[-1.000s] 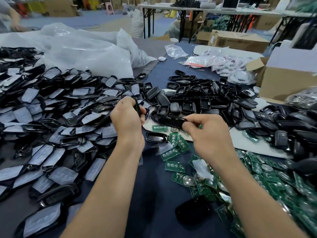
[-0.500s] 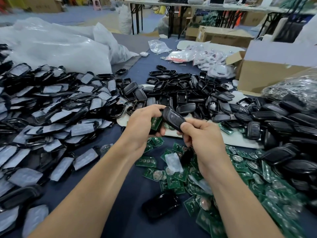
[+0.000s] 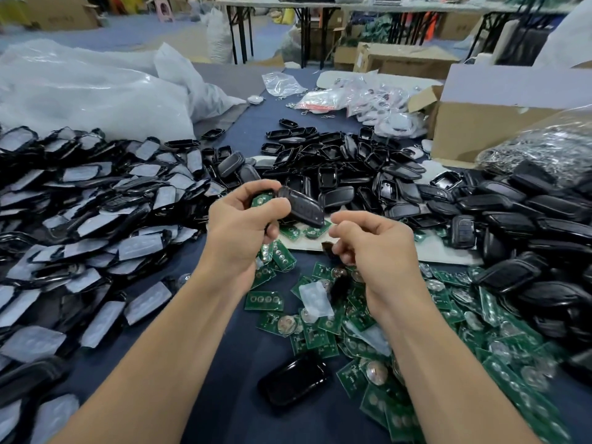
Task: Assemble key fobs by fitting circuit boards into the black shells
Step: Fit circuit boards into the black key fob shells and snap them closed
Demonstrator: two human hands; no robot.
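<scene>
Head view: left hand [image 3: 243, 225] grips black shell [image 3: 301, 205], long axis slanting down-right.

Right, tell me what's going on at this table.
A person is assembling key fobs. The left hand grips a black shell, a green circuit board showing behind it. The right hand hovers beside it, fingers curled; whether it holds anything is unclear. Around them, heaps of black shells and loose circuit boards lie on the blue table.

Even, soft overhead light, bright enough, with only faint shadows. Glossy black shells [image 3: 541, 200] catch dull glare. Wide-angle bending and blur smear the edges.
</scene>
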